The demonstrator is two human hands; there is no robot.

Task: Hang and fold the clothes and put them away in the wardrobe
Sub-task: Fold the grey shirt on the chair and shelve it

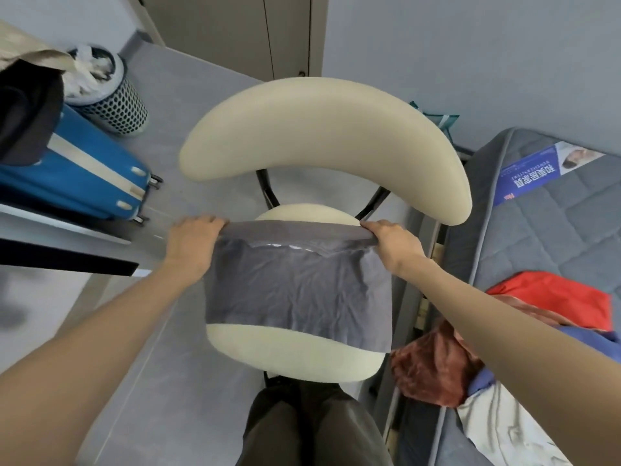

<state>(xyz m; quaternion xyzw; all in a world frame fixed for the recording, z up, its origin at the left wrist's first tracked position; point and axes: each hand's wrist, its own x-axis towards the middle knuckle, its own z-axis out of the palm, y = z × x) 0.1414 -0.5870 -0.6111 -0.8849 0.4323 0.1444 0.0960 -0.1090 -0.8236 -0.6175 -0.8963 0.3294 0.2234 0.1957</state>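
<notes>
A grey garment (295, 290) lies partly folded on the cream seat of a chair (322, 139) in front of me. My left hand (193, 240) pinches its far left corner, and my right hand (391, 242) pinches its far right corner, with the far edge lifted and turned over toward me. On the grey mattress (554, 237) at the right lies a heap of clothes: a red piece (557, 297), a rust-coloured piece (430, 371), a blue piece (480, 381) and a white piece (497, 428). The wardrobe doors (235, 31) stand shut behind the chair.
A blue suitcase (84, 166) lies on the floor at the left, with a dark garment (27, 112) draped above it. A mesh bin (107, 92) with white stuff in it stands behind the suitcase. A dark table edge (67, 260) juts in from the left.
</notes>
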